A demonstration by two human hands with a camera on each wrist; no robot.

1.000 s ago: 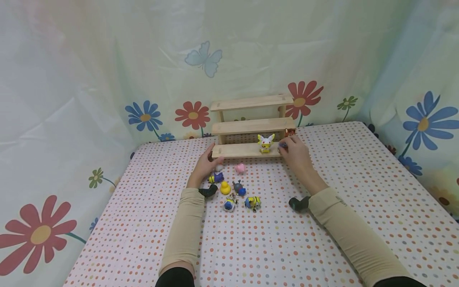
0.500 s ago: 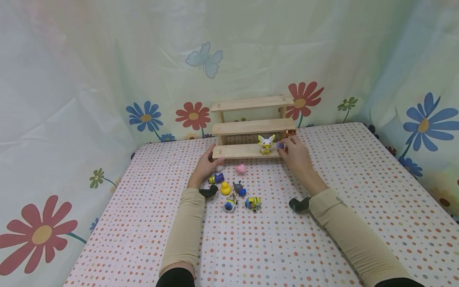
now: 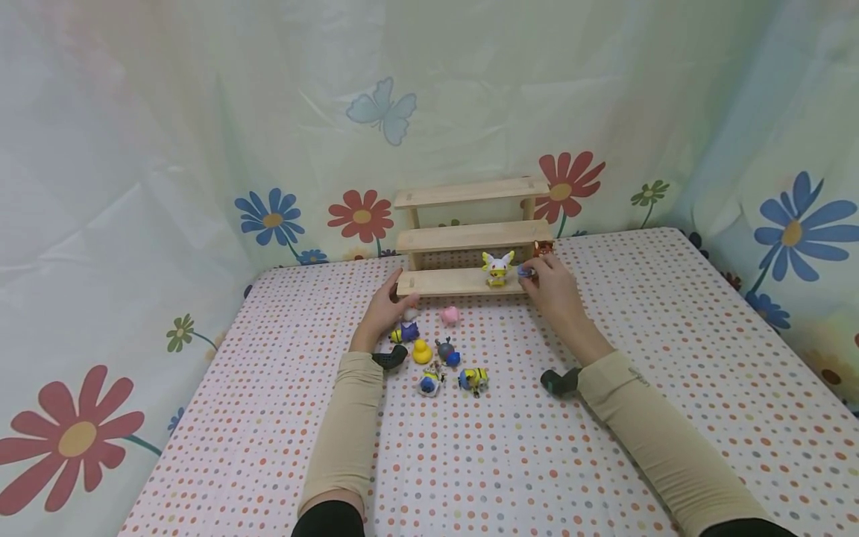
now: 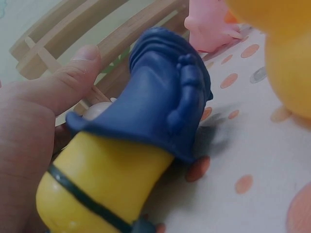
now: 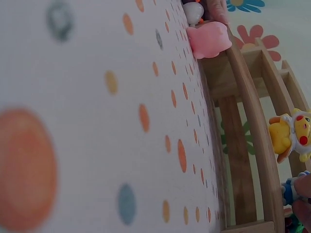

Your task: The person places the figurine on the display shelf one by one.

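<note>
While the right hand (image 3: 553, 288) pinches a figurine (image 3: 526, 271), shelf edges (image 3: 456, 292) lie near.

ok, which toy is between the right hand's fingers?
The small blue-and-white toy figure: it alone is pinched by the right hand. The yellow toy figure with white eared hood beside it stands free on the lowest pale wooden shelf.

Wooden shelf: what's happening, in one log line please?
right hand: pinches blue-white figurine | left hand: at left end of wooden shelf | bottom tier: Pikachu figurine
</note>
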